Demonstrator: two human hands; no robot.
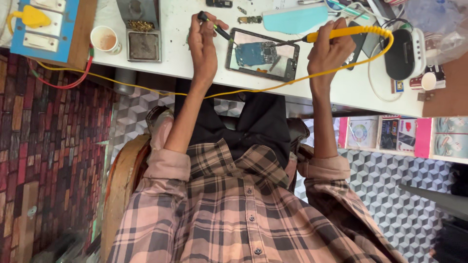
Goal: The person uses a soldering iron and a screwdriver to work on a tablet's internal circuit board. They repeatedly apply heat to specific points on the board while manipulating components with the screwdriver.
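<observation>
Your right hand [330,48] is closed around the yellow soldering iron [341,33], fingers wrapped on the handle with the dark tip reaching out ahead of the grip toward the blue circuit board [254,52]. Your left hand [204,41] pinches a slim black tool [214,27], likely tweezers or a probe, whose point comes down at the board's near corner. The board lies on a dark tablet-like panel [263,61] on the white bench [185,68], between your two grips.

To do this well, I would rest both wrists on the bench edge so only the fingers move. Keep the iron tip on the joint no longer than the solder needs, since the board looks densely packed. Hold the black tool steady against the part while the tip works beside it.

The yellow cord [273,87] trails below your right wrist and across under your left forearm; keep it slack so it cannot tug the handle. The tip-cleaning stand [144,41] sits well out beyond your left hand.
</observation>
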